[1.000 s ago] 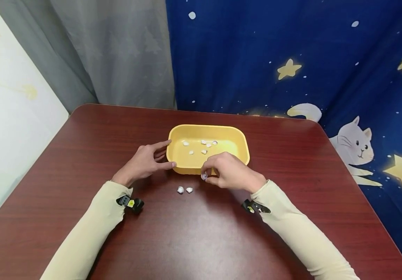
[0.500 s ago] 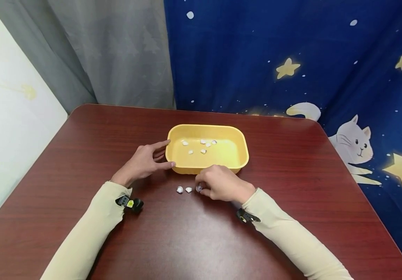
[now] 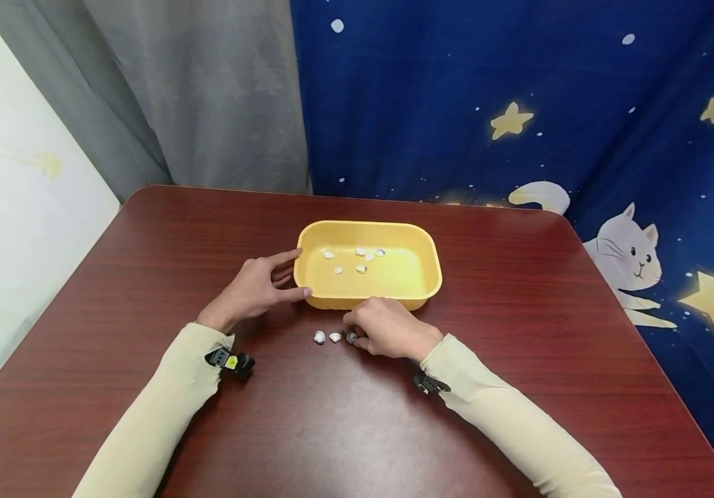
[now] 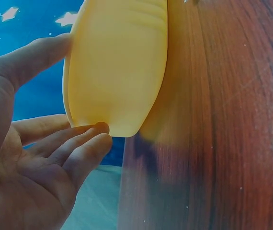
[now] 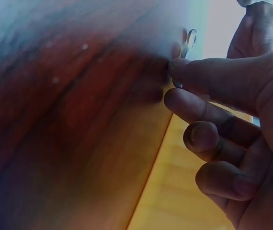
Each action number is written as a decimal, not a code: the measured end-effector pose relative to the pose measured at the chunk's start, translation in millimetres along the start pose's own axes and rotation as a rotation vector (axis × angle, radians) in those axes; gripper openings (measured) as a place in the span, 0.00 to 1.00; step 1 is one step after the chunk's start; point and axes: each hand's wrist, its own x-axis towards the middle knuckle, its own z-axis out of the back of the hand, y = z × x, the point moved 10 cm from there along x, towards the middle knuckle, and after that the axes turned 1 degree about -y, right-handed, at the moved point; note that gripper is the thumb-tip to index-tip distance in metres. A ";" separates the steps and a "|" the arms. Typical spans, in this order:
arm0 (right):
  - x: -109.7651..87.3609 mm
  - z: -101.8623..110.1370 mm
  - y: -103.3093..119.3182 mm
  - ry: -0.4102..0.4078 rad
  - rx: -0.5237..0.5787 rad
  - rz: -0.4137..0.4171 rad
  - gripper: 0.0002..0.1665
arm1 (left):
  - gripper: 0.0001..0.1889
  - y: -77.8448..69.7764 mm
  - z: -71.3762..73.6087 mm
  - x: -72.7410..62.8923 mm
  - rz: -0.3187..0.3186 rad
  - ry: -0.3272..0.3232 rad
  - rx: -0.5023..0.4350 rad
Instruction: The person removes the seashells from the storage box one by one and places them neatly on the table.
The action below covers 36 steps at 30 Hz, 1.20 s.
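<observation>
A yellow plastic basin [image 3: 406, 280] stands on the table, with several small whitish seashells [image 3: 361, 269] scattered on its floor. Against its left end rests my left hand [image 3: 254, 285], thumb and fingertips on the basin, fingers fairly straight. The left wrist view shows those fingers touching the basin wall [image 4: 117, 67]. In front of the basin, my right hand [image 3: 388, 326] pinches a small shell [image 3: 352, 337] at the tabletop between thumb and finger; the fingers partly hide it. Left of it lie a white shell [image 3: 335, 337] and another shell [image 3: 319, 337], forming a short row.
The dark red wooden table [image 3: 307, 429] extends around the basin. Behind it hang a grey curtain [image 3: 220, 97] and a blue curtain [image 3: 406, 97] with stars and a cat. A white wall panel [image 3: 21, 207] is at the left.
My right hand has come down from the basin's front rim toward me and slightly left, bringing its shell to the tabletop beside the other two. My left hand stays at the basin.
</observation>
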 end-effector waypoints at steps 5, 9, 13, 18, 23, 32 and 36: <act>0.7 -0.6 -1.1 0.006 0.015 -0.010 0.07 | 0.47 -1.0 1.1 -0.6 0.007 -0.001 0.000; 0.9 -0.1 -2.0 0.008 0.025 -0.017 0.06 | 0.48 -2.0 1.3 -0.8 0.014 0.005 -0.002; -0.1 0.2 -3.1 0.020 0.039 -0.023 0.05 | 0.47 -2.8 1.2 -0.1 0.014 0.009 -0.003; -1.9 7.7 -1.9 0.023 0.060 -0.007 0.05 | 0.47 -2.5 1.1 0.1 0.012 0.009 -0.002; -2.5 19.8 -2.1 0.020 0.079 0.013 0.05 | 0.48 -2.0 1.2 -1.0 0.004 0.008 -0.006; -6.8 35.8 -0.2 -0.003 0.084 0.034 0.05 | 0.47 -0.3 -0.8 -0.2 0.002 0.008 -0.014; -5.9 44.3 1.2 -0.016 0.065 0.057 0.06 | 0.47 0.5 -1.5 -0.5 0.007 0.005 -0.013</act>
